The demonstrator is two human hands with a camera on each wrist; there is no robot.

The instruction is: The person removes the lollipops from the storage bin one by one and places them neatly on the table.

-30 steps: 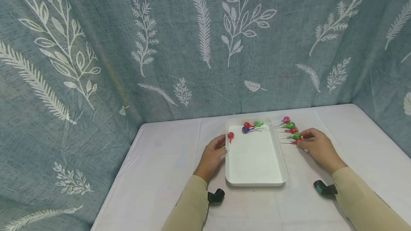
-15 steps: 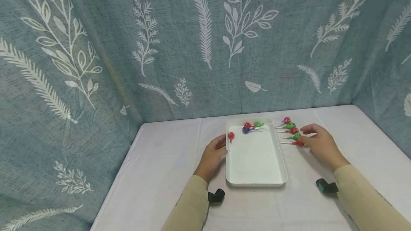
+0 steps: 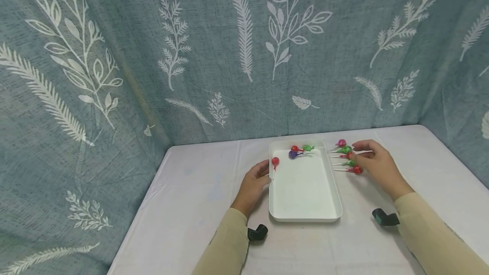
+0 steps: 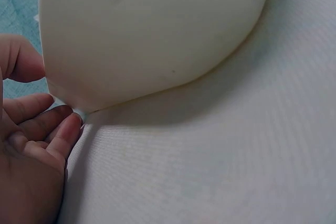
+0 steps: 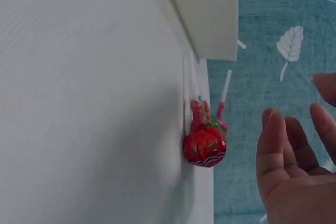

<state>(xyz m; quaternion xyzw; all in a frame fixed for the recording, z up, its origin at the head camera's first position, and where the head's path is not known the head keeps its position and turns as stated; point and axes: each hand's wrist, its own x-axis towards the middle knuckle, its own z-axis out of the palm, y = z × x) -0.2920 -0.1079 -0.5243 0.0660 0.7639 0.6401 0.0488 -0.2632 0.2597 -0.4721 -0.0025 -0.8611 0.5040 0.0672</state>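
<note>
White cloth covers the surface (image 3: 191, 211); two tan sleeves (image 3: 229, 241) extend over its near part. Beyond them stands a white tray (image 3: 303, 219), long axis near to far; the left hand (image 3: 250, 186) touches its left wall, fingers relaxed. Right of the tray lies a row, heads right, sticks pointing left: near red lollipop (image 3: 357, 169), near green lollipop (image 3: 350, 163), middle red lollipop (image 3: 347, 155), far green lollipop (image 3: 346, 150), pink lollipop (image 3: 341, 142). Nearer to this row is the right hand (image 3: 377, 168), fingers parted, nothing visible between them; the middle red head lies immediately left of its thumb, contact unclear. The tray's far half holds a lone red lollipop (image 3: 275, 161), a purple lollipop (image 3: 292, 154), a small red lollipop (image 3: 294, 148) and a pale green lollipop (image 3: 307, 147). Farthest hangs a leaf-patterned curtain (image 3: 214, 54).
</note>
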